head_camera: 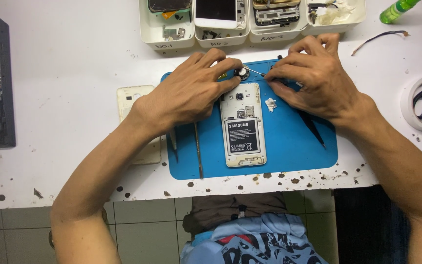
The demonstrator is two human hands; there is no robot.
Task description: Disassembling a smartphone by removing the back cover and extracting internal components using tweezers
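Your left hand (191, 90) pinches a small round silver-and-black component (242, 73) at the top edge of the blue rubber work mat (289, 146) on the white bench (74, 63). Your right hand (316, 78), fingers pressed together, grips a thin metal tool (256, 72) whose tip touches that component. The white smartphone with its back cover off (242, 124), battery exposed, lies face down on the mat just below both hands. A small white scrap (270, 104) sits beside it. A cream back cover (135, 98) lies partly under your left wrist. White parts trays (167, 39) line the far edge.
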